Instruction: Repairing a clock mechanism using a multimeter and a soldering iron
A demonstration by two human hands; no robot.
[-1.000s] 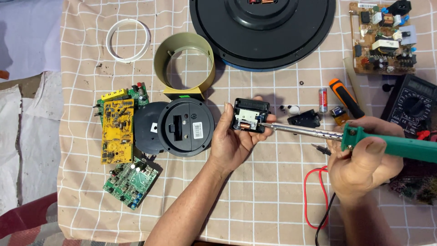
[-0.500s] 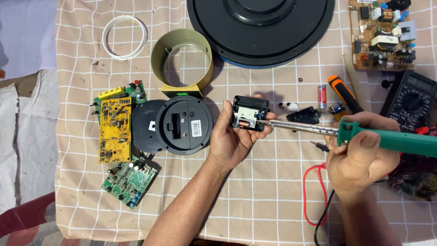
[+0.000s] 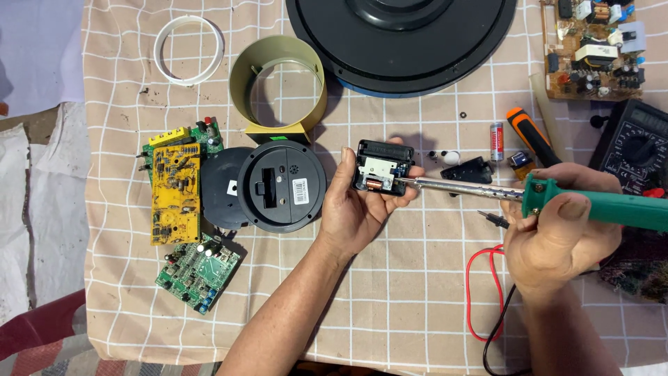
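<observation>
Little has shifted since the earlier frames: both hands keep their hold, and the iron's tip stays at the part's open face.

Left hand: fingers curled shut around a small black box, a plastic casing with a white inner piece and a copper-coloured coil showing. Box sits upright in the fingertips, thumb on its left edge, held just above the checked cloth.

Right hand: closed in a fist round the green handle of a soldering iron. Metal shaft runs leftward, its tip touching the box's lower right corner.

Nearby, left of the box: round black plastic housing with a white label, overlapping a black disc. Yellow circuit board and green circuit board lie farther left. Olive metal ring and white plastic ring sit above them.

Right side: orange-handled screwdriver, small battery, black multimeter, red wire looping near the right wrist.
</observation>
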